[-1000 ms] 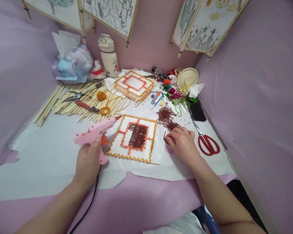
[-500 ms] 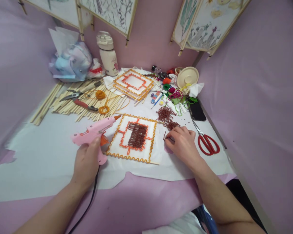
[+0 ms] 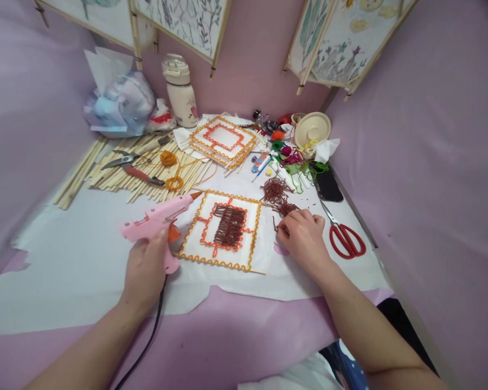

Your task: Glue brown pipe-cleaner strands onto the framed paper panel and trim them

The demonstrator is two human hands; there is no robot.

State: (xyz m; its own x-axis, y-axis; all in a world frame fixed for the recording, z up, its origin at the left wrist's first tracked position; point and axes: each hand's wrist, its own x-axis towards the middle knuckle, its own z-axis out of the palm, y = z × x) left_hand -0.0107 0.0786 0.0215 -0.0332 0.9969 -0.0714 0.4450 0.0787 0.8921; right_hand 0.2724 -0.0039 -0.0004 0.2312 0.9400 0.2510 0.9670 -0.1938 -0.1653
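Observation:
My left hand (image 3: pixel 145 271) grips the handle of a pink hot glue gun (image 3: pixel 156 219), whose orange nozzle points at the top left corner of a square yarn-trimmed panel (image 3: pixel 222 230). The panel has a yellow-orange border, an orange inner outline and a patch of brown yarn strands in the middle. My right hand (image 3: pixel 305 238) rests just right of the panel, fingers curled and pinching a short brown yarn piece (image 3: pixel 275 223) from the pile of cut brown yarn (image 3: pixel 278 196).
Red scissors (image 3: pixel 345 235) and a black phone (image 3: pixel 328 187) lie right of my right hand. Bamboo sticks (image 3: pixel 117 170) with pliers (image 3: pixel 132 165) lie at back left, a stack of finished panels (image 3: pixel 223 140) behind. A bottle (image 3: pixel 181 92), a bowl (image 3: pixel 312 130) and coloured yarn (image 3: pixel 287 154) crowd the back.
My right hand has shifted slightly up toward the brown yarn pile, fingers closing on a strand. The left hand and glue gun have stayed put.

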